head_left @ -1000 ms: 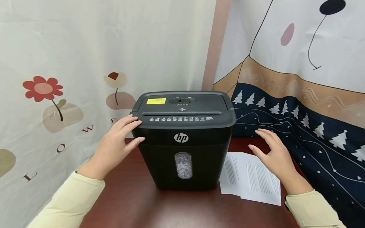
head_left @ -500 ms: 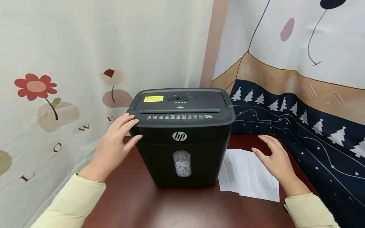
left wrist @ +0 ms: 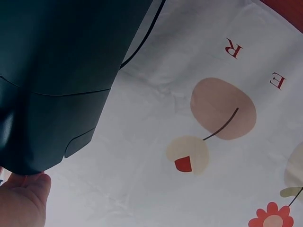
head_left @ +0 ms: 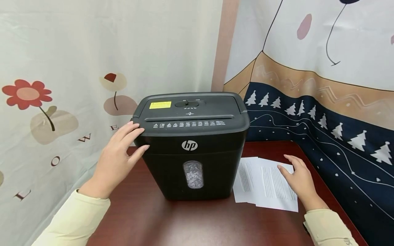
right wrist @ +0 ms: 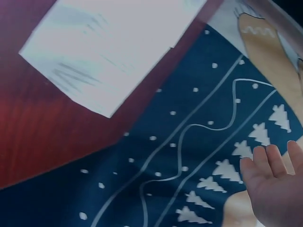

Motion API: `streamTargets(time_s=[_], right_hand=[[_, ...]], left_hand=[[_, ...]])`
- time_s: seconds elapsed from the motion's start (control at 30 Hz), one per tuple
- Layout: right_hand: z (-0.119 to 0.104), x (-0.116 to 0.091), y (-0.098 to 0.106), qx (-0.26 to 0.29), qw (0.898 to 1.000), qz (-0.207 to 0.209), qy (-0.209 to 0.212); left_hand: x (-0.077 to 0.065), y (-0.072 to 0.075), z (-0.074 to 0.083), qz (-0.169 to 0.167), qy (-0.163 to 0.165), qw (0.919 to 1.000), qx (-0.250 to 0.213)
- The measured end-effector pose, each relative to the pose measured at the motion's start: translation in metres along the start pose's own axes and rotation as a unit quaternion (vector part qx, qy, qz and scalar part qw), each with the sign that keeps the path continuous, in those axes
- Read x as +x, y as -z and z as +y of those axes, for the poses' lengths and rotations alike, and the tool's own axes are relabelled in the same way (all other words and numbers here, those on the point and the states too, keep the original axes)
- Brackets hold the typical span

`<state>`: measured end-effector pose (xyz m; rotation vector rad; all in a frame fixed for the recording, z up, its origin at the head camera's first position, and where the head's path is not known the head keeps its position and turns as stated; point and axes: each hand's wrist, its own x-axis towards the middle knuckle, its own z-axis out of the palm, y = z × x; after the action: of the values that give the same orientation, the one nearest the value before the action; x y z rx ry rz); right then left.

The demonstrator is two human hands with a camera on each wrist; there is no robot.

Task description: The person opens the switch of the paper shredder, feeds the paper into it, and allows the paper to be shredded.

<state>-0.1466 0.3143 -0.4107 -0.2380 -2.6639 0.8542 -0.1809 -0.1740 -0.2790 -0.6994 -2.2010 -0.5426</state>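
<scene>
Left hand: the left hand [head_left: 115, 159] lay at the near left corner of the shredder's lid [head_left: 215, 102], fingers nearly straight, thumb held apart; it touched but did not grip.
Right hand: the right hand [head_left: 300, 179] was loosely spread beside the printed sheets [head_left: 275, 186], near the tabletop's right edge, holding nothing.
Shredder position: the HP paper shredder [head_left: 172, 164] stood upright on the tabletop [head_left: 184, 220], toward the far edge.
Shredder bearing: the HP logo [head_left: 189, 145] and bin window [head_left: 193, 175] faced the person; the lid's long axis and the feed slot [head_left: 185, 118] ran left to right.
Sheets: overlapping, flat, right of the shredder; contact with its base could not be determined.
Cable: a black cable [left wrist: 144, 40] showed beside the body in the left wrist view.
Risk: in this inspector's judgement, a sideways push on the lid could tip or slide the narrow-based body, displacing the sheets; a snagged cable could do likewise.
</scene>
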Motion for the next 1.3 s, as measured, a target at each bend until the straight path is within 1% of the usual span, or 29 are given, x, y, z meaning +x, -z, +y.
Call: streamTargets(time_s=[0.13,0.27,0.5,0.77,1.0,1.17,1.3], right_hand=[[0.009,-0.002,-0.005,-0.001,1.0,-0.005,-0.026],[0.02,-0.003,-0.01,-0.003,0.998,-0.011,-0.06],[0.04,-0.007,-0.02,-0.007,0.993,-0.025,-0.119],[0.058,-0.012,-0.032,-0.005,0.985,-0.04,-0.166],[0.071,-0.016,-0.043,-0.001,0.981,-0.061,-0.186],[0.075,-0.017,-0.05,-0.005,0.974,-0.08,-0.211],[0.081,-0.019,-0.057,-0.012,0.972,-0.092,-0.214]], left_hand=[[0.0,0.0,0.0,0.001,0.003,1.0,0.002],[0.0,-0.001,0.0,0.001,0.004,1.0,0.002],[-0.001,-0.002,-0.001,0.009,-0.002,1.0,-0.003],[0.0,-0.002,-0.001,0.011,-0.004,0.9999,-0.01],[0.0,-0.002,-0.001,0.011,-0.006,0.9998,-0.012],[0.0,-0.002,-0.001,0.012,-0.006,0.9998,-0.015],[0.0,-0.003,-0.001,0.012,-0.004,0.9998,-0.016]])
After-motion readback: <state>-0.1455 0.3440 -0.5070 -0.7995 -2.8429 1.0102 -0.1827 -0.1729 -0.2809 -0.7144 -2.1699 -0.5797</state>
